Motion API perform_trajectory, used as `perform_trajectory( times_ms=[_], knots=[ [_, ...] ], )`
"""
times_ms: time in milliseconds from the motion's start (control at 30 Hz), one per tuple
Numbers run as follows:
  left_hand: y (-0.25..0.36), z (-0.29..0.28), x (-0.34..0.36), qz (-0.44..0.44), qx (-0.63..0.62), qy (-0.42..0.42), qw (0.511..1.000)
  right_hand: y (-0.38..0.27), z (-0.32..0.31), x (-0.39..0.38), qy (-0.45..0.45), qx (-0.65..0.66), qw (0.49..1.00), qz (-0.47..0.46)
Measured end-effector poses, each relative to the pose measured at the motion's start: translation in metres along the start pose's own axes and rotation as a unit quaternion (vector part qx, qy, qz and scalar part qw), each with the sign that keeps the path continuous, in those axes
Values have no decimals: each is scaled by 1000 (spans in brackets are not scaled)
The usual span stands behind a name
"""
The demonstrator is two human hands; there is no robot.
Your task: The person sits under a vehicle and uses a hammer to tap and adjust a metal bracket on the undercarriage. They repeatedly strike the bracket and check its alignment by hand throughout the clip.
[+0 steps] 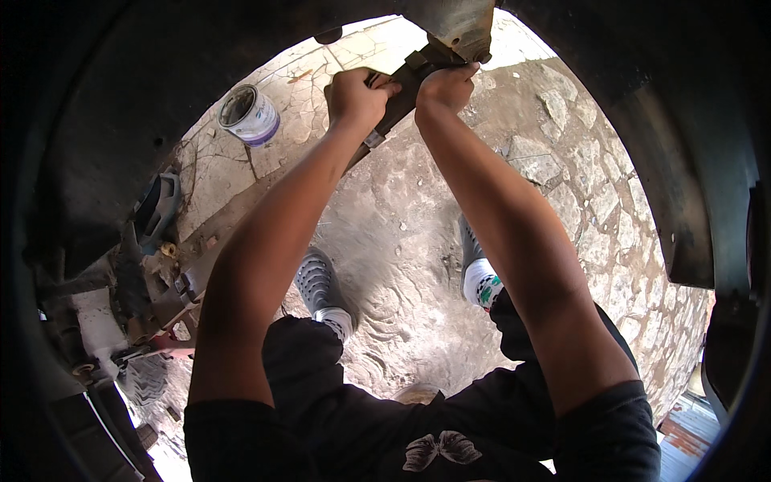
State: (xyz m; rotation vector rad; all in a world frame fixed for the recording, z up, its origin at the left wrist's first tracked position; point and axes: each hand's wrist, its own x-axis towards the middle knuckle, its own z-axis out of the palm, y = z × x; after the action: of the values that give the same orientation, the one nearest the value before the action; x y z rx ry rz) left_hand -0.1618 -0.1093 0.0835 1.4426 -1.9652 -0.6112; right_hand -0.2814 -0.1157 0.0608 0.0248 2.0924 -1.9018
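A long, dark, flat-sided part slants from the upper middle down to the left between my hands, with a small light clip near its lower end. My left hand is closed around its left edge, the thumb lying over it. At the upper end my right hand is curled against the same part. One right fingertip reaches up beside a bolt under a metal bracket. The palm side of my right hand is hidden, so its exact hold does not show fully.
Dark vehicle bodywork arches around me, with a curved panel on the right. A white bucket with a purple band stands at the far left. Mechanical parts crowd the left side. My grey clogs are on dusty, stone-paved ground.
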Motion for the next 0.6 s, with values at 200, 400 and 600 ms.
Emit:
perform_trajectory(
  times_ms=[200, 400, 600],
  knots=[
    [5, 9, 25, -55, -67, 31, 996, 0, -3, -7, -30, -10, 999, -9],
    [-7, -2, -3, 2, -55, -8, 998, -4, -7, -8, -37, -2, 999, -16],
    [14, 6, 15, -72, -82, 37, 993, -3, -4, -8, -25, 2, 1000, 1]
  ],
)
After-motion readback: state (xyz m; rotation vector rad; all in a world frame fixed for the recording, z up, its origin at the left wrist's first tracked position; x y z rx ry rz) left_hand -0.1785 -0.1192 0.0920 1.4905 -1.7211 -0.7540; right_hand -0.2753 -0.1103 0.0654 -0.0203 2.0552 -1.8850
